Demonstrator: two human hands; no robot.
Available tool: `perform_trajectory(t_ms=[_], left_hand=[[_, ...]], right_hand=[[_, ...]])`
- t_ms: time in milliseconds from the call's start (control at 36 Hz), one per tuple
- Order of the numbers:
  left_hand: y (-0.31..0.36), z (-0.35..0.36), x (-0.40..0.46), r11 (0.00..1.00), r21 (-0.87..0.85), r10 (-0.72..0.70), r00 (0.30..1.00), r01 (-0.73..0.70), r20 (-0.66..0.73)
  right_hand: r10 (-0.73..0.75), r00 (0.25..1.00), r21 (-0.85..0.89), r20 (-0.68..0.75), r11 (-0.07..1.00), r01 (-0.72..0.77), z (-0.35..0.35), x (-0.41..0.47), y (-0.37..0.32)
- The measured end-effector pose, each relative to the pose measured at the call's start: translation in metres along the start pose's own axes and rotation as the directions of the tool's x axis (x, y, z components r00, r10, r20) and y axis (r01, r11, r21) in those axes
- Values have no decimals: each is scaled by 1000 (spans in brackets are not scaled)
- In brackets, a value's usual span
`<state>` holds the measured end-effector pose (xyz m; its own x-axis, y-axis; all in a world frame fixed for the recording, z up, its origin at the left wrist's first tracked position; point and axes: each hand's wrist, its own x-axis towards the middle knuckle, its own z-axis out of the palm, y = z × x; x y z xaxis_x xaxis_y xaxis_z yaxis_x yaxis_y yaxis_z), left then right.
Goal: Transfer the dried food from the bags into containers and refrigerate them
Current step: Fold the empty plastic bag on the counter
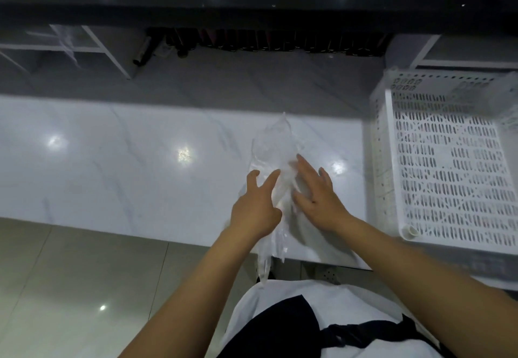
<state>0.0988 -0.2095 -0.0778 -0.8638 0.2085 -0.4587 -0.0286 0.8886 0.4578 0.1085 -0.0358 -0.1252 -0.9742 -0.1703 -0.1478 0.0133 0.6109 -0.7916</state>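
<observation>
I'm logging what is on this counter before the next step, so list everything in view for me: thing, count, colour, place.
plastic bag: one, clear, crumpled, on the counter at its near edge, one end hanging over the edge
counter: one, white marble-look, across the middle
basket: one, white, perforated, on the right end of the counter
bottles: a row, dark, count unclear, along the back under a black ledge
shelf frame: one, white, far left at the back
floor: pale tiles, lower left
left hand: one, fingers spread, touching the bag's left side
right hand: one, fingers straight, resting on the bag's right side
</observation>
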Motion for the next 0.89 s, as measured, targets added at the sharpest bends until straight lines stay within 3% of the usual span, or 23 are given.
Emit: perform_trajectory(t_ms=[56,111,194,250,306,389,472,528,694,889], left_hand=[[-1,6,0,1000,11,-5,1000,5,-1],[0,12,-1,1000,13,-3,1000,3,12],[3,18,-1,1000,14,6,1000,-6,22],[3,21,1,1000,17,17,1000,-18,17],[4,23,3,998,41,40,999,-40,-3],[3,28,1,999,32,46,995,-43,-89],[0,40,-7,994,90,74,975,-57,-209],[-1,54,-16,979,191,128,945,-71,-300],[-16,86,-31,963,263,148,940,-66,-308],[-20,88,-54,962,260,112,987,-79,-113]], right_hand=[[75,993,257,-95,965,-48,-8,-4,-5],[93,969,287,-228,958,-25,-14,-6,-15],[-183,908,-77,-377,983,166,-21,-4,-35],[-413,857,-264,-307,902,340,-20,0,-50],[-487,864,-358,-124,834,419,-14,9,-63],[-299,948,-543,107,781,308,-4,37,-66],[6,986,-661,165,743,106,-4,68,-40],[116,983,-674,145,739,12,-5,77,-18],[16,998,-720,56,693,30,0,71,8],[-7,1000,-730,4,683,8,5,70,11]])
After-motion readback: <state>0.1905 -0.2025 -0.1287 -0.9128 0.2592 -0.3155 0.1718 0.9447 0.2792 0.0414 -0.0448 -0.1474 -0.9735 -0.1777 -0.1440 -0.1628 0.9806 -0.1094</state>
